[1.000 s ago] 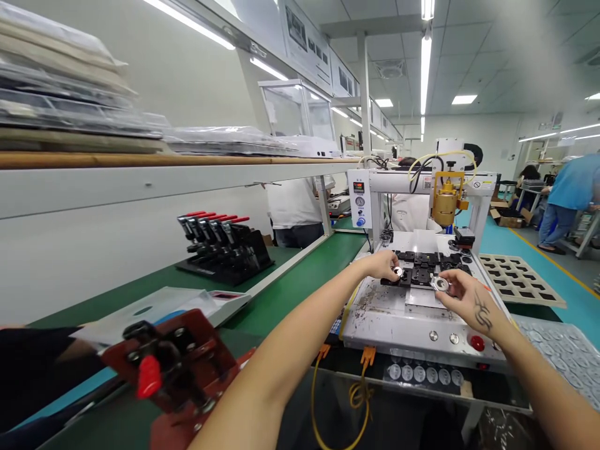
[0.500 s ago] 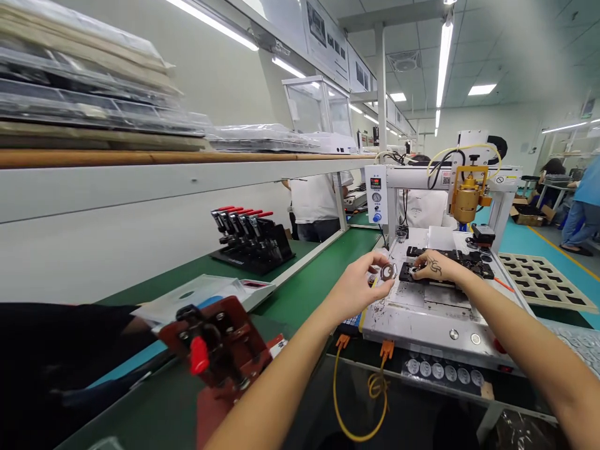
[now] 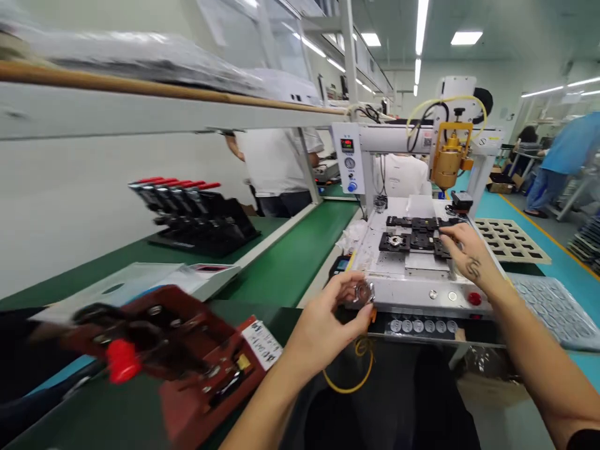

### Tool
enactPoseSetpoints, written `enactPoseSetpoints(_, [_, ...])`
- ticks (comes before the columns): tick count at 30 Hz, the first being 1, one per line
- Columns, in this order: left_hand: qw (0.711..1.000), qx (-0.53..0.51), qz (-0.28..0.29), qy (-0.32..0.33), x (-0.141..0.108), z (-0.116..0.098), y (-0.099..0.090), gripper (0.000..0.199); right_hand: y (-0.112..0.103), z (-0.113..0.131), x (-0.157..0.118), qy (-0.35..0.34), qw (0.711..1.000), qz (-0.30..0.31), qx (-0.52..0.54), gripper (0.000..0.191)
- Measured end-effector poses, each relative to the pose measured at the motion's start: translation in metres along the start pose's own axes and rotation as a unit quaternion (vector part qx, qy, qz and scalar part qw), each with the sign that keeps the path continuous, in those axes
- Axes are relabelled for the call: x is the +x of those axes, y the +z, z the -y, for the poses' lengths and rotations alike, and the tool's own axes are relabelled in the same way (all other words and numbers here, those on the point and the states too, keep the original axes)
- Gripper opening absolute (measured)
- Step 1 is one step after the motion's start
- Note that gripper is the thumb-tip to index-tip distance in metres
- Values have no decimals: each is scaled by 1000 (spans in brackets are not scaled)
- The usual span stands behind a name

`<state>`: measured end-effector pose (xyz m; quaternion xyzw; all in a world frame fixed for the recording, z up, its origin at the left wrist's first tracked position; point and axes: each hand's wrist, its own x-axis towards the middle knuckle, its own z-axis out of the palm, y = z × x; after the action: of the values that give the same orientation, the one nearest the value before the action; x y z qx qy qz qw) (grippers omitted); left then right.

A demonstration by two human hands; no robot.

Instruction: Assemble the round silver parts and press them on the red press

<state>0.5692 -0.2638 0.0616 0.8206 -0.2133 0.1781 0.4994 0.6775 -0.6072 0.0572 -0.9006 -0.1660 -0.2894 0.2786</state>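
Observation:
My left hand [image 3: 330,319] holds a small shiny round metal case, like a watch case [image 3: 363,292], between thumb and fingers in front of the white machine's bed. My right hand [image 3: 464,250] is at the right end of the black fixture [image 3: 422,240], thumb and fingertips pinched together. Whatever those fingertips grip is too small to make out. On the fixture's left block lies a round silvery part [image 3: 395,240]. Above the bed hangs a brass-coloured dispensing head [image 3: 450,159].
A dark red clamp jig [image 3: 201,362] with a red-tipped handle stands at lower left. Behind it is a black rack of red-handled clamps [image 3: 201,215]. A foam tray [image 3: 510,240] and a clear blister tray [image 3: 553,306] lie at right. People in white stand beyond.
My right hand has moved from the fixture's left block to its right end, uncovering the round silvery part. My left hand has drawn back with the watch case. The view has shifted.

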Motion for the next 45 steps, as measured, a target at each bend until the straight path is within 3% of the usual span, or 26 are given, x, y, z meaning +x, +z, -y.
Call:
enactPoseSetpoints(3, [1000, 17, 24, -10, -20, 17, 10, 46, -42, -29, -78, 73, 988, -125, -48, 30])
enactPoseSetpoints(5, [998, 31, 43, -19, -27, 27, 21, 43, -51, -46, -122, 122, 979, -144, -83, 34])
enactPoseSetpoints(8, [997, 39, 60, -29, -30, 35, 44, 36, -42, -59, -160, 159, 971, -145, -107, 44])
enactPoseSetpoints(11, [997, 25, 72, -33, -32, 39, 72, 34, -21, -48, -177, 157, 963, -187, -114, 39])
enactPoseSetpoints(12, [996, 17, 84, -34, -35, 41, 83, 34, -14, -40, -182, 142, 969, -171, -103, 33])
enactPoseSetpoints(14, [992, -5, 125, -32, -41, 46, 108, 34, 2, -23, -194, 94, 990, -80, -62, 21])
enactPoseSetpoints(17, [977, -29, 210, 1, -46, 56, 148, 36, 27, -7, -213, 41, 998, 46, -27, 21])
enactPoseSetpoints(20, [956, -32, 286, 52, -41, 68, 182, 39, 46, -6, -228, 41, 997, 52, -37, 31])
enactPoseSetpoints(22, [941, -20, 330, 67, -37, 76, 193, 39, 51, -9, -236, 41, 997, 52, -39, 35])
enactPoseSetpoints(27, [928, -40, 368, 45, -44, 88, 188, 41, 46, -9, -244, 44, 996, 66, -29, 30])
enactPoseSetpoints(31, [935, -38, 351, 37, -56, 87, 184, 40, 44, -14, -235, 50, 995, 86, -33, 27])
enactPoseSetpoints(37, [950, -7, 310, 35, -61, 83, 193, 36, 50, -28, -225, 11, 993, 114, -25, 26])
enactPoseSetpoints(45, [941, -29, 336, 22, -56, 83, 190, 38, 66, -36, -249, -29, 997, 46, 55, 23])
